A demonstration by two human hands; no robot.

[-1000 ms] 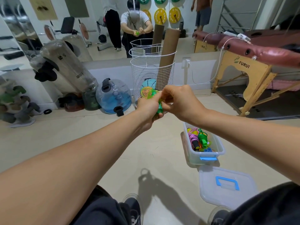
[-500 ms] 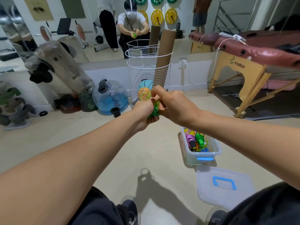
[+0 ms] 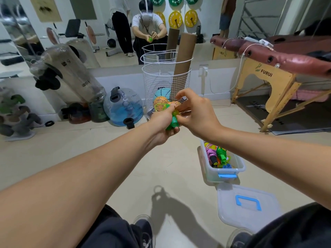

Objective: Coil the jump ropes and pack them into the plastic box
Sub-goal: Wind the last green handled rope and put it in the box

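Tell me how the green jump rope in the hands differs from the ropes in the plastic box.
1. The green jump rope is held up in the left hand; the ropes in the box lie down in the plastic box.
2. The green jump rope is one colour; the ropes in the box are pink, green, orange, and blue.
Both are bundled.

green jump rope [image 3: 172,120], clear plastic box [image 3: 240,167] with blue latch [image 3: 226,175], white basket [image 3: 161,86]
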